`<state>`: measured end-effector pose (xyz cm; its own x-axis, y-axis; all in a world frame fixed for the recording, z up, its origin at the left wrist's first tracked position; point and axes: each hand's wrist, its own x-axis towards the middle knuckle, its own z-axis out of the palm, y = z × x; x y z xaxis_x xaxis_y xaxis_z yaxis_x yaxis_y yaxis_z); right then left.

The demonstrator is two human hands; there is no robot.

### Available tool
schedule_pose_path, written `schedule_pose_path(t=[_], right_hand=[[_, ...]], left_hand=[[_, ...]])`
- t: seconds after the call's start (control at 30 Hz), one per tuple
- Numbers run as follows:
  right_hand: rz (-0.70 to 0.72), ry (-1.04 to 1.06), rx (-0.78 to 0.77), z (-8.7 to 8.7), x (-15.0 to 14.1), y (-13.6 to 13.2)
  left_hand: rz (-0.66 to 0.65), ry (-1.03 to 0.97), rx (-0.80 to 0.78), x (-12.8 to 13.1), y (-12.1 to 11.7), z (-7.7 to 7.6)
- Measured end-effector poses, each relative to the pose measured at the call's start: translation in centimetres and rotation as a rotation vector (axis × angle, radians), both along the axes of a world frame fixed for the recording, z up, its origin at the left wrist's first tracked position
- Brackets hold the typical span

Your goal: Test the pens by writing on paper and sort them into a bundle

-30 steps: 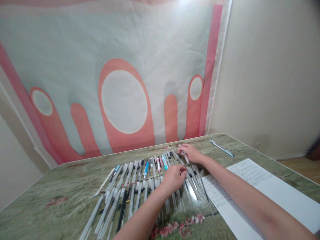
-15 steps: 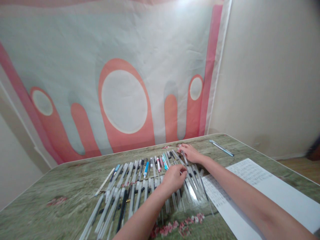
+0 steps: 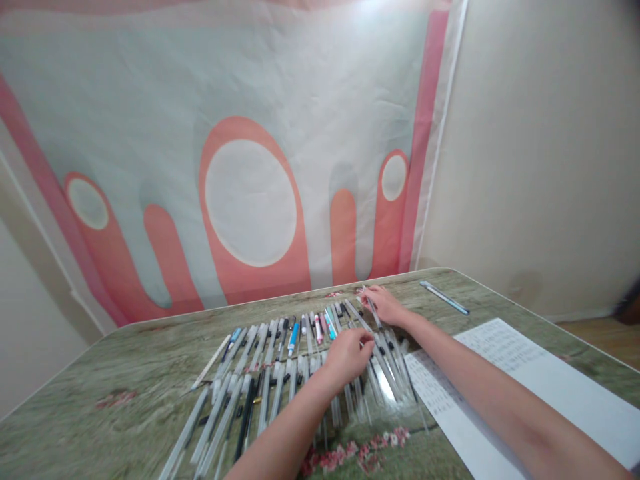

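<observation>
Two rows of pens lie across the table, mostly with clear barrels [image 3: 271,337] and a few in colour, such as a blue pen [image 3: 293,337] and a pink-and-white pen [image 3: 318,329]. My left hand [image 3: 349,355] is over the middle of the rows, thumb and fingers curled together; whatever they may pinch is hidden. Farther back and to the right, my right hand [image 3: 384,307] grips a slim clear pen [image 3: 373,311], tilted, at the right end of the back row. Pens partly under my left hand and forearm are covered.
White sheets with writing [image 3: 500,353] lie to the right, under my right forearm. A light blue pen [image 3: 445,297] rests apart at the back right. The wood-patterned table [image 3: 120,373] meets a printed cloth hanging [image 3: 255,280] at its far edge.
My right hand has shifted slightly right, and the pen in it now leans across the fingers with its upper end showing. My left hand has stayed nearly still.
</observation>
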<state>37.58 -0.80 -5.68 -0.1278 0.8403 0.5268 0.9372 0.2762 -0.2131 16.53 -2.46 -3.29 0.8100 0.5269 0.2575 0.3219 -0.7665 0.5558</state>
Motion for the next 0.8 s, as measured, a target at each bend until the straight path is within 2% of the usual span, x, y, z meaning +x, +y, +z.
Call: schedule_pose_path(t=[0.47,0.8], right_hand=[[0.062,0.064,-0.079,-0.2,-0.7,0.3],[0.046,-0.013,-0.107,0.3,-1.1,0.3]], left_hand=[[0.009,-0.016,-0.017,-0.1,-0.2,0.2],[-0.007,-0.015,-0.026,-0.1,-0.2,0.2]])
